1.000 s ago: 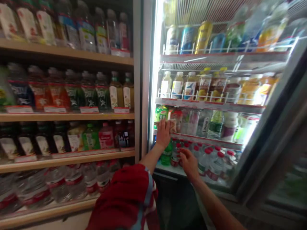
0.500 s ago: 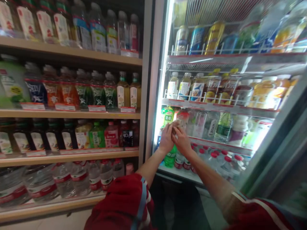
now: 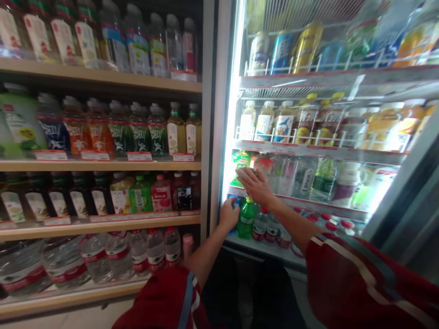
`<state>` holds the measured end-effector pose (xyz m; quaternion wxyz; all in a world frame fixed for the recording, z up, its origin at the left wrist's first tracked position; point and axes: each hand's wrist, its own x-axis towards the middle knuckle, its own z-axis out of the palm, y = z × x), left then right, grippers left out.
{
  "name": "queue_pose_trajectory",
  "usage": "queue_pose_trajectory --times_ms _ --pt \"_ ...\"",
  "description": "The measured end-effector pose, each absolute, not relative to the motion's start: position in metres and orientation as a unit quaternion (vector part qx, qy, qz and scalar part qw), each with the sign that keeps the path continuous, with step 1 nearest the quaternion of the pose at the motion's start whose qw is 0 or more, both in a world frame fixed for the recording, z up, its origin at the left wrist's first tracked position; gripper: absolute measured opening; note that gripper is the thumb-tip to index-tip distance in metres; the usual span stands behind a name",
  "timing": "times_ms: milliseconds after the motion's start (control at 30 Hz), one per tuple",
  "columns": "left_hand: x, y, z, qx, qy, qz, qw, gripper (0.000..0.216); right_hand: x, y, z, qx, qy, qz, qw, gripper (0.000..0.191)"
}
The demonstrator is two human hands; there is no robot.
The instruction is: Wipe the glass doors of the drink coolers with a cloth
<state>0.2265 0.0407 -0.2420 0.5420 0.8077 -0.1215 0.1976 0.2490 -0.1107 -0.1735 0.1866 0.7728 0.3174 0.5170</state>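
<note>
My right hand [image 3: 256,185] reaches into the lit fridge, its fingers stretched out in front of a green bottle [image 3: 241,160] and a red-topped bottle [image 3: 264,163] on the third shelf. A small pale patch shows by its fingers; I cannot make out what it is. Lower and to the left, my left hand [image 3: 229,214] has its fingers curled round the top of a blue bottle [image 3: 234,201], mostly hidden by the hand. A green soda bottle [image 3: 246,219] with a yellow-green cap stands just right of that hand, upright on the bottom level.
Fridge shelves [image 3: 318,153] with wire rails hold cans and bottles. Water bottles [image 3: 272,227] with red labels stand at the bottom. A wooden rack [image 3: 103,165] full of drinks is on the left, past the fridge frame [image 3: 214,114]. The fridge door [image 3: 404,201] is at right.
My hands were together before the third shelf and have parted. The left has dropped down and left to the blue bottle. The right has stayed near the shelf, its fingers now straighter.
</note>
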Motion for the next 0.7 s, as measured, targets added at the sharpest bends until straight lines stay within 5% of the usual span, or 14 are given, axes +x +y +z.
queue_pose_trajectory --times_ms 133,333,533,700 --pt "0.223 0.048 -0.233 0.813 -0.151 0.244 0.507 0.042 0.250 -0.133 -0.179 0.762 0.353 0.492 0.230 0.048" --pt "0.217 0.039 -0.229 0.818 -0.207 0.258 0.471 0.043 0.252 -0.143 -0.160 0.777 0.245 0.560 0.151 0.050" --pt "0.215 0.033 -0.231 0.831 -0.230 0.272 0.428 0.044 0.241 -0.143 -0.190 0.782 0.323 0.485 0.220 0.049" --pt "0.215 0.036 -0.230 0.852 -0.223 0.266 0.392 0.044 0.244 -0.149 -0.176 0.796 0.291 0.497 0.183 0.049"
